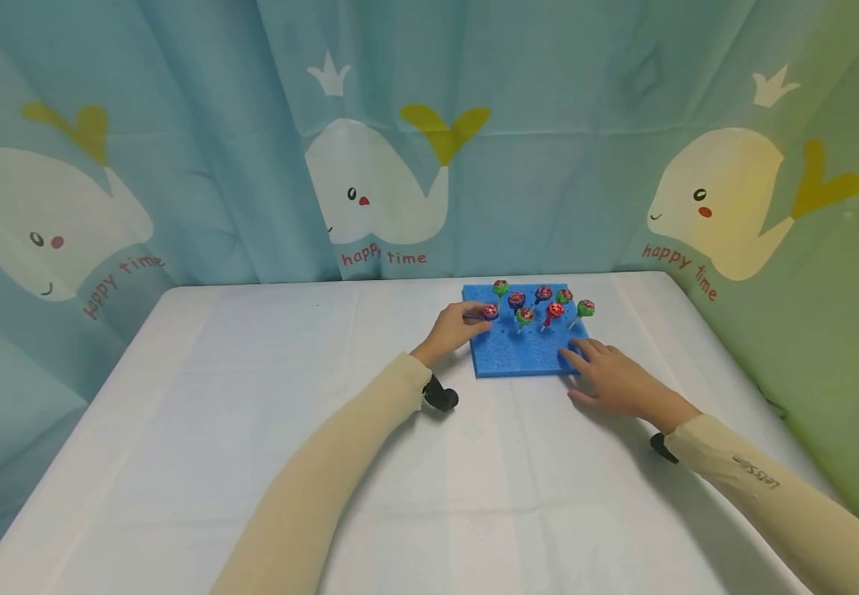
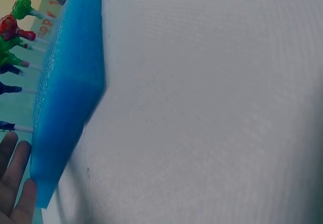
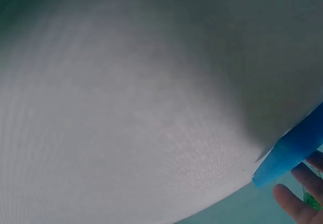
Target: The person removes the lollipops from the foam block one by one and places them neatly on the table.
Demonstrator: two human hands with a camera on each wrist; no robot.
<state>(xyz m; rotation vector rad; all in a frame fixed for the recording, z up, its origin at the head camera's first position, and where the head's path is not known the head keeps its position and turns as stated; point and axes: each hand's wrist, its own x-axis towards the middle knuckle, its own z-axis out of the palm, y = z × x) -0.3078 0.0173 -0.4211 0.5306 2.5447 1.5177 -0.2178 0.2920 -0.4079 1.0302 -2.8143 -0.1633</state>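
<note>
A blue foam board (image 1: 519, 355) carries several upright or leaning wrapped lollipops, among them a red one (image 1: 555, 311) and a green one (image 1: 586, 308). At the board's left side my left hand (image 1: 453, 330) pinches a dark blue lollipop (image 1: 491, 311) between thumb and fingers; its stick meets the foam. In the left wrist view the left fingers (image 2: 19, 173) lie beside the foam (image 2: 75, 82), with that lollipop's head out of frame. My right hand (image 1: 615, 378) rests with loosely spread fingers at the board's right front corner. The right wrist view shows those fingers (image 3: 303, 178) beside the foam (image 3: 290, 156).
The board lies near the far edge of a table with a white cloth (image 1: 251, 397). Behind it hangs a blue-green curtain (image 1: 548, 190) with whale prints. A black wrist mount (image 1: 440, 397) sits under the left sleeve.
</note>
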